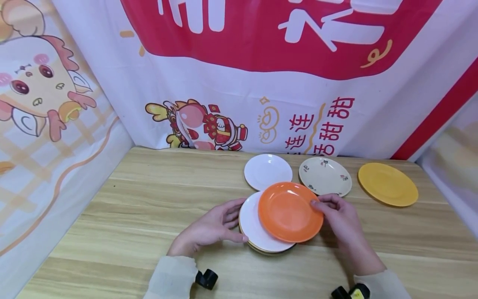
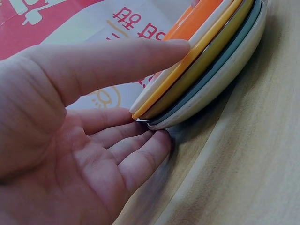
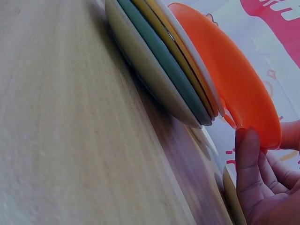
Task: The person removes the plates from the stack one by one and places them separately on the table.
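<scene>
My right hand (image 1: 341, 216) pinches an orange plate (image 1: 291, 211) by its right rim. In the right wrist view the orange plate (image 3: 229, 75) tilts up off the stack, its far edge near the white plate. That white plate (image 1: 251, 220) tops a stack of several plates, whose yellow, olive, green and cream rims (image 2: 211, 84) show in the left wrist view. My left hand (image 1: 214, 224) rests against the left side of this stack, thumb and fingers spread and fairly straight. Its thumb (image 2: 126, 61) touches the upper rims, and the fingertips meet the lower edge.
Behind the stack, a white plate (image 1: 268, 172), a cream plate with small dark motifs (image 1: 325, 176) and a yellow plate (image 1: 387, 184) lie in a row on the wooden table (image 1: 149, 199). A printed cloth (image 1: 224, 83) hangs along the table's back edge.
</scene>
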{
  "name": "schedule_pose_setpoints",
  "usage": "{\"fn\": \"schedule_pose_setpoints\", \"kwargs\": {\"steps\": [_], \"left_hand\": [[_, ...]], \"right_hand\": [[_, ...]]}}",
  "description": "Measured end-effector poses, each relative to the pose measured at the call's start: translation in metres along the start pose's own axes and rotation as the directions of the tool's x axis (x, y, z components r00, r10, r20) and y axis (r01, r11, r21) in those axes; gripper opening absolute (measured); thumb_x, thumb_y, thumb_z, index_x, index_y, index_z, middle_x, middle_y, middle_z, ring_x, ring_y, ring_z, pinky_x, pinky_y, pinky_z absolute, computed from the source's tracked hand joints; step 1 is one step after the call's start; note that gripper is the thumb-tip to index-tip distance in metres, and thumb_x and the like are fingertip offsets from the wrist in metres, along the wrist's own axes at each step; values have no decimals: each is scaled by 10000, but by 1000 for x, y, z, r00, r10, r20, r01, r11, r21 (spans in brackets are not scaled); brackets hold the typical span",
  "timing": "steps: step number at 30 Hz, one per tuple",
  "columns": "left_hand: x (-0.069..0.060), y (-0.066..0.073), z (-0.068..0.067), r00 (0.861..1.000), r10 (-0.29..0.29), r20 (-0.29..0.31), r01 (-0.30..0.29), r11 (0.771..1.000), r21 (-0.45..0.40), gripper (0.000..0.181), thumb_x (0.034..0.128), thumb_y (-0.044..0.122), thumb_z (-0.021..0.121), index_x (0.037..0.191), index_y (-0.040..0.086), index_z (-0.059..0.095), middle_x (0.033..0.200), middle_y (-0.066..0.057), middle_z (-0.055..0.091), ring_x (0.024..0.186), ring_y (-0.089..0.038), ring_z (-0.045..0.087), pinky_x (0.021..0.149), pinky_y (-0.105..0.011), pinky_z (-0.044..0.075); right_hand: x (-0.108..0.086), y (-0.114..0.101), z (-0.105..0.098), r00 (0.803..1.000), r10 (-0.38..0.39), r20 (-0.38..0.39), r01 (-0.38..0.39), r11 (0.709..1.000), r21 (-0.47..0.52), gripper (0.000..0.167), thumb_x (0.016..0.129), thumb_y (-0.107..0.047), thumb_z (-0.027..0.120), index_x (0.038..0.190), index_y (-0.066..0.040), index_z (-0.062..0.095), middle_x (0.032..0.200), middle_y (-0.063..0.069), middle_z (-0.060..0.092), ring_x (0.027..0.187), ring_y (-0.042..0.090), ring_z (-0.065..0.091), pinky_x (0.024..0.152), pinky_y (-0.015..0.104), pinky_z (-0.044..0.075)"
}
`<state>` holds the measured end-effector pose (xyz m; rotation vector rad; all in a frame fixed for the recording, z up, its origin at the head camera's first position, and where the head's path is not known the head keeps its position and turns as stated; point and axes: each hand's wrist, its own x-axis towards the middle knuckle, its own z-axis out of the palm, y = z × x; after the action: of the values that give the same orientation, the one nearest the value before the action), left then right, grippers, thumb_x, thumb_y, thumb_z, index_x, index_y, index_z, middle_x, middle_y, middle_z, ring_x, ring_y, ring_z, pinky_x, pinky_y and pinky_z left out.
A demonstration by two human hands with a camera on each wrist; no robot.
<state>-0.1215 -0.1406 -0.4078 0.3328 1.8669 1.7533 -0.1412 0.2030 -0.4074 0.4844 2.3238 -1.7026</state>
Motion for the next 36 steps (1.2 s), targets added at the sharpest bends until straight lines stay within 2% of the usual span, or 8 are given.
{"fn": "schedule_pose_setpoints", "kwargs": {"steps": [4,12,20,27,31,36], "left_hand": [[0,0,1,1000,6,6,-6,1000,4,973,861,-23,856,1679,79,340,1756,-130,351,1635,-367,327,1292,-416,402],[-1,0,0,1000,-6,12,6,1000,-16,972,862,-25,855,1679,95,343,1757,-105,354,1640,-351,323,1298,-418,392],[-2,-3,-1,999,13,31,-13,1000,-20,983,871,-23,849,1688,60,308,1769,-149,314,1646,-373,296,1308,-414,380],[-2,-4,-2,999,25,24,-24,999,-29,986,861,-33,850,1685,61,318,1765,-148,324,1643,-374,301,1307,-408,383],[-3,-4,-1,1000,12,5,-12,1000,-22,981,856,-24,861,1679,65,335,1755,-150,346,1637,-376,317,1301,-409,394],[-3,-4,0,1000,8,-6,-8,1000,-12,974,856,-13,870,1674,67,348,1749,-150,359,1632,-378,327,1294,-406,403]], "right_hand": [[0,0,-1,1000,5,2,-5,1000,-1,499,1039,-411,711,1411,-97,602,1282,59,661,1024,168,670,827,180,644],[-3,-2,-1,1000,6,-7,-6,1000,-4,490,1041,-402,709,1411,-98,604,1291,66,654,1034,182,660,829,177,643],[-1,1,-5,1000,5,11,-4,1000,-10,539,1038,-446,704,1429,-92,588,1316,68,637,1069,181,641,838,163,633],[0,0,-6,1000,8,18,-8,1000,-7,564,1035,-467,703,1446,-102,580,1364,75,630,1097,188,637,843,160,628],[0,-2,-8,1000,12,27,-12,1000,17,559,1034,-460,708,1443,-104,569,1318,50,641,1059,170,651,849,177,639],[0,-2,-19,999,3,32,-5,998,69,476,1026,-423,732,1366,-116,600,1129,-64,668,942,108,677,814,201,653]]}}
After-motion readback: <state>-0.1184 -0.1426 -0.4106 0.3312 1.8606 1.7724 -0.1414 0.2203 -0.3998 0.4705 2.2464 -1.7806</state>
